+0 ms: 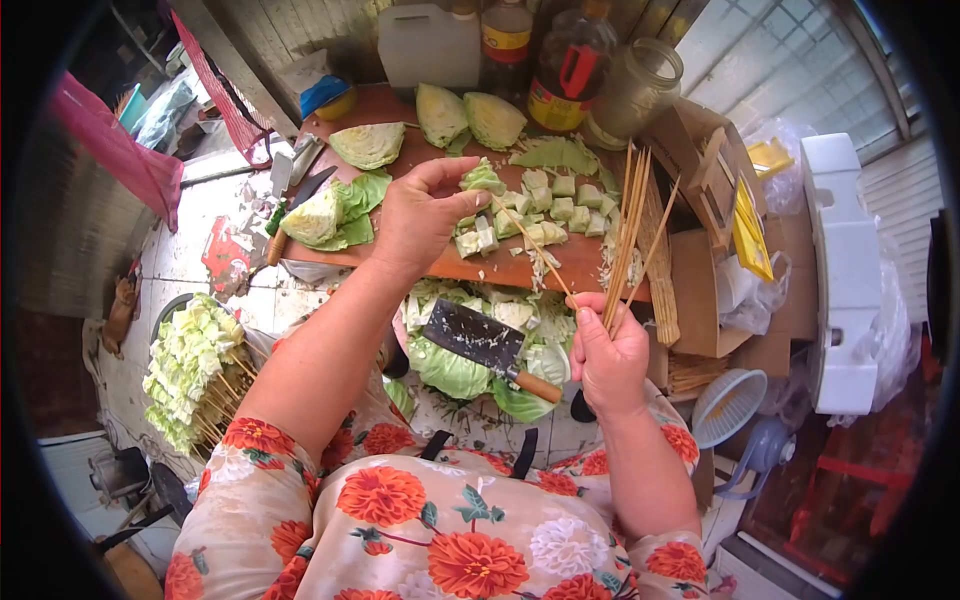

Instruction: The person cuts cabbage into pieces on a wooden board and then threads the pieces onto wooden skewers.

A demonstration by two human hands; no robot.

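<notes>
A pale green cabbage square [482, 180] is pinched in the left hand [425, 215] fingertips above the reddish wooden board [500, 268]. Thin bamboo skewers [628, 230] are gripped in the closed right hand [608, 352]. One is angled out, apparently so its tip meets the square, while the spares are fanned upward, clear.

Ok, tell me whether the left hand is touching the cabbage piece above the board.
Touching. The head view shows the left hand pinching the cabbage piece between thumb and fingers; the right hand grips skewers.
</notes>
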